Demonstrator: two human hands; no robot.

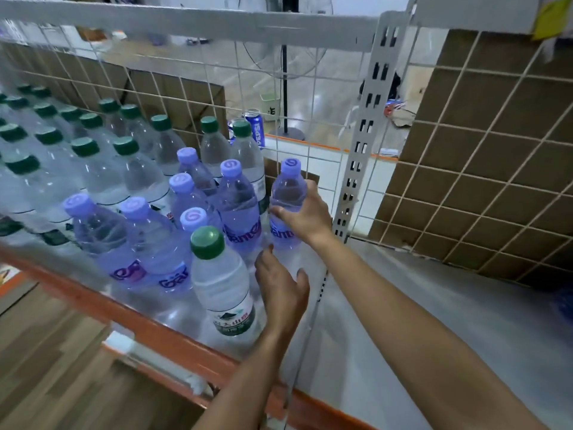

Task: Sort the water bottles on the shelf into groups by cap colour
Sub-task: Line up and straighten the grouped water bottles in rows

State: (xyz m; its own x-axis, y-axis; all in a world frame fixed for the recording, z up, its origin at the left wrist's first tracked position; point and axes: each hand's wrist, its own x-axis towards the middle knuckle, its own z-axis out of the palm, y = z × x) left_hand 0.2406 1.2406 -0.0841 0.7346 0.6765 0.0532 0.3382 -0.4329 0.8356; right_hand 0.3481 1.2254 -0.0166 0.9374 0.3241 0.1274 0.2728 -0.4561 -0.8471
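Several green-capped bottles (83,169) fill the left and back of the white shelf (313,308). Several purple-capped bottles (237,200) cluster at the right part of that crowd. One green-capped bottle (221,280) stands alone at the front, among the purple ones. My right hand (305,217) grips the rightmost purple-capped bottle (288,184) around its middle; it stands upright near the shelf's right post. My left hand (283,293) hovers with relaxed fingers just right of the front green-capped bottle, holding nothing.
A wire grid (198,88) backs the shelf, and a perforated white post (361,144) stands at its right end. An orange rail (173,342) edges the front. A Pepsi can (255,128) sits behind the grid. Cardboard (483,156) backs the neighbouring shelf bay on the right.
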